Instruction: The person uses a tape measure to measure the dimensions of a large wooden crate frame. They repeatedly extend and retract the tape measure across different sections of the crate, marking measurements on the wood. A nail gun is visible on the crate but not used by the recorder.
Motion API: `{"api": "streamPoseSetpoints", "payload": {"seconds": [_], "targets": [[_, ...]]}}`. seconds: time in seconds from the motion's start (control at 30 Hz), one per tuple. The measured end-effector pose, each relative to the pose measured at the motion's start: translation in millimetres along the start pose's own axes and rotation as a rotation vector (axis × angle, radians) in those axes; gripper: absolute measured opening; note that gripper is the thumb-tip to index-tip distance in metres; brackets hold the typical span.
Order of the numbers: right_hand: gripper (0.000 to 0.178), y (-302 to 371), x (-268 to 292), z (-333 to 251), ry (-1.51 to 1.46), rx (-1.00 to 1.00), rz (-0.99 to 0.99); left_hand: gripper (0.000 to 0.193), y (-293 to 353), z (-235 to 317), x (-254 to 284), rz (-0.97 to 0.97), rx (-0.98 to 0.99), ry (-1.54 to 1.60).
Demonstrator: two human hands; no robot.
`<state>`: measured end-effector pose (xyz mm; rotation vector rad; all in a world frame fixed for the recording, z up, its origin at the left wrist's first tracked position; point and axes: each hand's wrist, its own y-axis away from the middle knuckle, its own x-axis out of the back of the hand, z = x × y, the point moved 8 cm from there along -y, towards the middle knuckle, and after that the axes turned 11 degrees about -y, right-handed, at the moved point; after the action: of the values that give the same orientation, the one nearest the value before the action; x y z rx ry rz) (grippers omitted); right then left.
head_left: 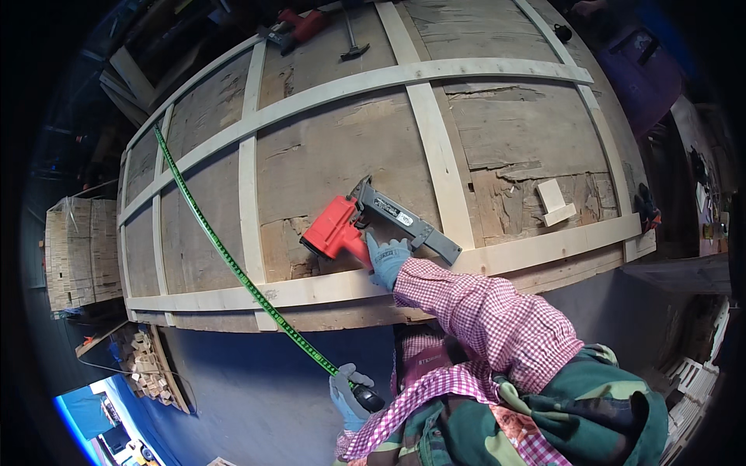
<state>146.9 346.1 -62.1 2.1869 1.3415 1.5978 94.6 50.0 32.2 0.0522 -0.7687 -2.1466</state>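
From here I count 2 gloved hands: the right hand (388, 258) curls round 1 red nailer (334, 227) at the wooden frame's (334, 290) near edge; the left hand (346, 394), below that edge, half-closes on 1 tape measure (369, 399). Toward the frame's far side lie 1 hammer (354, 53) and 1 other red tool (311, 27).

- Illumination was moderate and diffuse across the wooden frame (437, 159) beyond the fingers (374, 247) of the right hand (390, 262); its main source could not be identified.
- Thin shadows lay along the slats above those fingers.
- The background past the frame was dim, with detail lost.
- Glare appeared at a bright opening (116, 423), far left of the left hand's (347, 401) fingers.
- Focus was sharper near the right fingers than at the rim.
- Straight edges bowed toward the black outer border.
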Motion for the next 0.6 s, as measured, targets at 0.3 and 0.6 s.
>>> {"api": "streamPoseSetpoints", "payload": {"seconds": [0.3,0.6], "targets": [[0.075,-53.3,-36.1,-5.1,-0.21,-0.229,-0.058,0.035,-97.3,48.7,27.3,-0.241,-0.001,-0.139],[0.097,96.7,136.2,35.0,-0.29,-0.072,-0.182,0.03,-202.4,120.3,10.7,-0.604,-0.104,-0.411]]}}
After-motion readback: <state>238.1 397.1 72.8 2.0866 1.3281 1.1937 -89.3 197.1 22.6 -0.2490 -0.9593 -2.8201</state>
